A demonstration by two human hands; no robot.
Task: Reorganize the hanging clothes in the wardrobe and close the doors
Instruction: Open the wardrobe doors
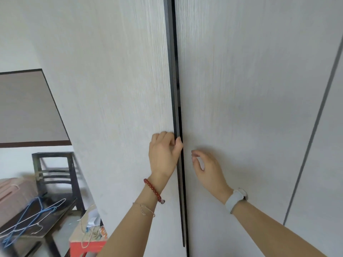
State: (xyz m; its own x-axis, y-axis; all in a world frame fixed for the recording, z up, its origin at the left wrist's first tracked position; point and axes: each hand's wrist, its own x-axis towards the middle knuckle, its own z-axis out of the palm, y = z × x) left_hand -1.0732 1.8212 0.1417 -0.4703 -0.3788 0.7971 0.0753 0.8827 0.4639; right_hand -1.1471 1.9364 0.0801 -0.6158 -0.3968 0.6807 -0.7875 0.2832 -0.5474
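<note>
Two white wood-grain wardrobe doors fill the view, the left door (111,80) and the right door (250,89). They stand almost together, with only a narrow dark slit between them. A black handle strip (174,89) runs down the left door's edge. My left hand (163,154) grips this strip, fingers curled round the edge. My right hand (207,169) hovers at the right door's face just beside the slit, fingers loosely curled and holding nothing. The clothes inside are hidden.
Another white door panel (330,164) stands further right. At lower left is a dark wooden chair (53,169) with wire hangers (31,217) on its seat, a pink object (13,193) behind it, and a red stool (87,244) carrying a cardboard box.
</note>
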